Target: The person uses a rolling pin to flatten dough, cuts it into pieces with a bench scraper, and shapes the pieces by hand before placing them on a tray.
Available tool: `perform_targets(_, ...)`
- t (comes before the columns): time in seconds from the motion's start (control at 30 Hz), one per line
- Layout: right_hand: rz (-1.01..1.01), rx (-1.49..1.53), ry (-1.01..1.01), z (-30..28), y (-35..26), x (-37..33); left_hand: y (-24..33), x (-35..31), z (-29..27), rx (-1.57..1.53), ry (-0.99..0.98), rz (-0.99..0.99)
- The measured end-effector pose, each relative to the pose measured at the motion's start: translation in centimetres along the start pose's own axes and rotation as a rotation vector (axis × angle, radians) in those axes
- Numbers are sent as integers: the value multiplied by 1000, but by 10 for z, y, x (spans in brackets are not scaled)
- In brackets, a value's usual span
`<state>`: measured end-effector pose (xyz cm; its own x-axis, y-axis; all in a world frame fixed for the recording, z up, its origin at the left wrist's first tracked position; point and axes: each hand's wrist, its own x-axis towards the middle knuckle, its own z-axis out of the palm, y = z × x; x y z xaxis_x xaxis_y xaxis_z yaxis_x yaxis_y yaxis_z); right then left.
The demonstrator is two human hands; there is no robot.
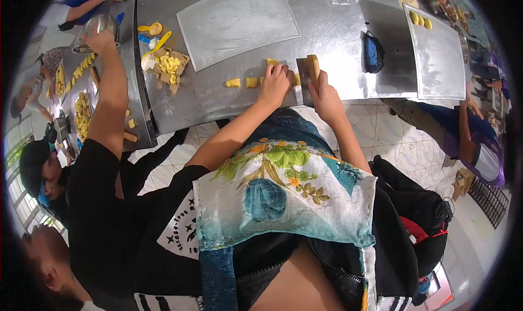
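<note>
My right hand (pixel 326 99) is closed around the wooden handle of a dough scraper (pixel 303 74), its wide metal blade standing upright against the steel table. Just left of the blade, my left hand (pixel 276 86) has its fingers bent down over a strip of yellow dough (pixel 297 80), mostly covered by that hand. Cut dough pieces (pixel 251 82) lie in a row to the left of it, the farthest piece (pixel 233 83) set slightly apart. Beyond my left fingers another yellow dough piece (pixel 272 62) shows.
A pale greased baking sheet (pixel 237 25) lies beyond my hands. Yellow chunks on torn brown paper (pixel 169 65) and measuring spoons (pixel 158 43) are at left. A blue-and-black pouch (pixel 373 52) and another sheet (pixel 438 60) lie at right. A co-worker's hand touches a metal bowl (pixel 103 25).
</note>
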<state>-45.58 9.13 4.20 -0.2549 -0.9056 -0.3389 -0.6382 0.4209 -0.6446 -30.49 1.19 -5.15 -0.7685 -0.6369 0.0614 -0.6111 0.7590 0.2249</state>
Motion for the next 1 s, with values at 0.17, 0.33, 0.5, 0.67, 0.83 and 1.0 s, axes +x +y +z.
perform_targets(0.17, -57, -50, 3, 9, 4, 5, 2, -2, -4, 66, 51, 6)
perform_targets(0.33, -39, -69, -20, 8, 0, 5, 2, -2, -1, 86, 111, -7)
perform_targets(0.5, -33, -40, -18, 8, -3, 3, 3, -3, -3, 82, 114, -3)
perform_targets(0.67, -43, -55, -16, 11, 0, 6, 1, -3, 2, 79, 124, -10)
perform_targets(0.83, -35, -90, -37, 10, -5, 6, 1, -3, 2, 73, 148, -4)
perform_targets(1.0, -18, -85, -39, 11, -8, 4, 1, -3, 2, 77, 128, -9)
